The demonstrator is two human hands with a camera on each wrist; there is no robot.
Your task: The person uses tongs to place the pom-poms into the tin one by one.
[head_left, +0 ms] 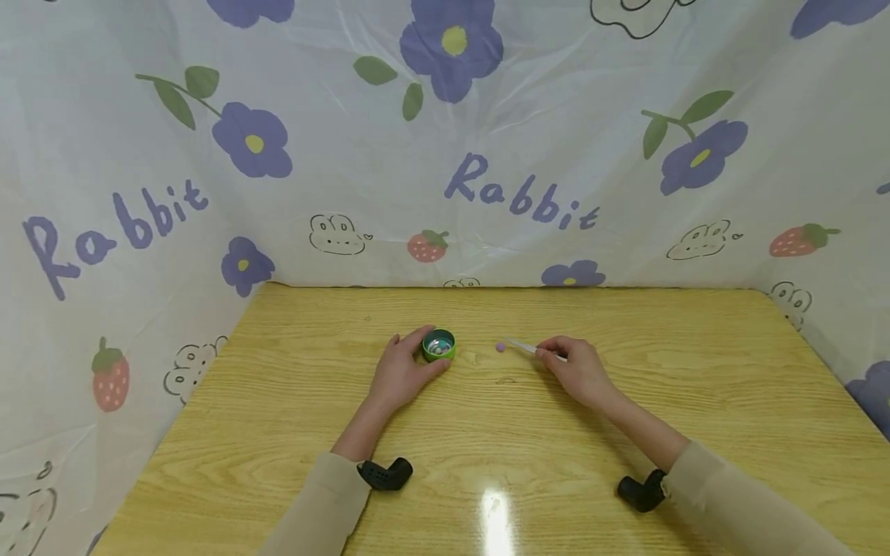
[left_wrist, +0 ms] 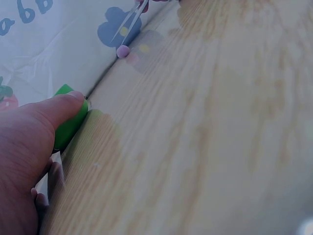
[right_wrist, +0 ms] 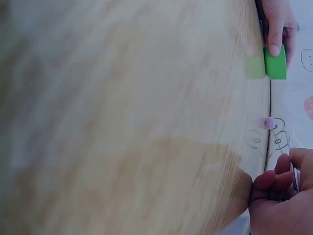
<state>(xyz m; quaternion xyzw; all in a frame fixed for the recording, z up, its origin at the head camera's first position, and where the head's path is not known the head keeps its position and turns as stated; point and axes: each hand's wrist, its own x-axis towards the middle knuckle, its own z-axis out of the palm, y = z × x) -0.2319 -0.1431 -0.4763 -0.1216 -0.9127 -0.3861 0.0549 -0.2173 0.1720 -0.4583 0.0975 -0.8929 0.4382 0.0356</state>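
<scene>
A small round green container (head_left: 440, 345) stands on the wooden table, its top uncovered and its inside shiny, with small things in it too small to make out. My left hand (head_left: 403, 369) grips its side, thumb on the near side and fingers round the far side. To the right lies a small purple ball (head_left: 501, 347). My right hand (head_left: 579, 372) pinches silver tweezers (head_left: 523, 346), tips pointing left beside the ball. In the left wrist view the two tweezer arms (left_wrist: 131, 23) stand apart, close to the ball; whether they touch it I cannot tell.
The light wood tabletop (head_left: 487, 432) stretches to a patterned cloth (head_left: 375, 170) hanging behind and at both sides. A black wrist device (head_left: 386, 474) sits at the left cuff, another black device (head_left: 641, 491) at the right cuff.
</scene>
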